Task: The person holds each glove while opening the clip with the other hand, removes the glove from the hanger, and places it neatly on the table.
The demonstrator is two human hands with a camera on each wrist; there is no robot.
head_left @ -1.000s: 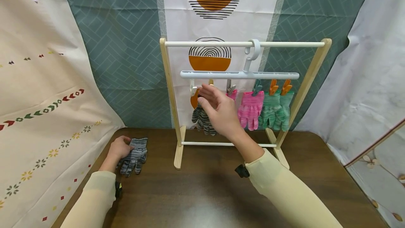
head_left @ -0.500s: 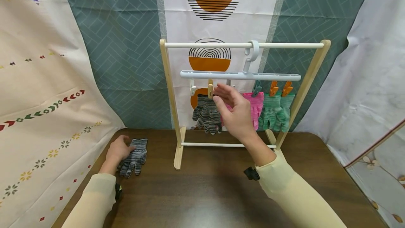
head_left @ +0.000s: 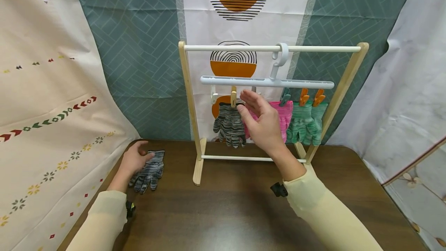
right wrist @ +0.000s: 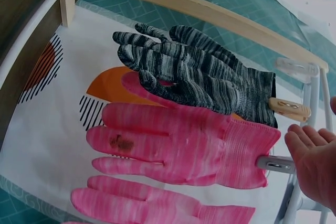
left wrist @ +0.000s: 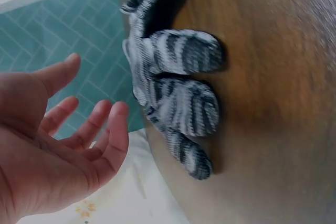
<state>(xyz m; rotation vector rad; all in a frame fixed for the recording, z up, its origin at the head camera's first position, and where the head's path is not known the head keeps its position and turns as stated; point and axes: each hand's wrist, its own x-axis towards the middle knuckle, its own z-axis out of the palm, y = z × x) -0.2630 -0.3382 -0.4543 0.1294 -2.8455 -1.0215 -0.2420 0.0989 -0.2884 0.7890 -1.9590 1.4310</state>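
Observation:
At the table's left, a black-and-grey knit glove [head_left: 152, 171] lies flat. My left hand [head_left: 134, 159] hovers over its cuff side; in the left wrist view the fingers [left wrist: 119, 124] are spread and apart from the glove. In front of the hanger [head_left: 268, 82] my right hand [head_left: 263, 125] is raised with its fingers relaxed and holds nothing. Just left of it hangs another black-and-grey glove [head_left: 230, 125] from a tan clothespin [head_left: 233, 97]. A grey clothespin [right wrist: 276, 163], beside the right fingers, grips a pink glove [right wrist: 194, 145]; I cannot tell if they touch it.
A white clothespin [head_left: 214, 94] hangs at the hanger's left end with no glove. Toward the right, a teal clothespin [head_left: 285, 97] and orange clothespins [head_left: 304, 97] carry pink and green gloves [head_left: 306, 123]. The wooden rack [head_left: 189, 100] stands on the brown table [head_left: 223, 212].
My right hand has moved right, away from the hanging black-and-grey glove, which now shows fully. My left hand has lifted slightly from the glove on the table.

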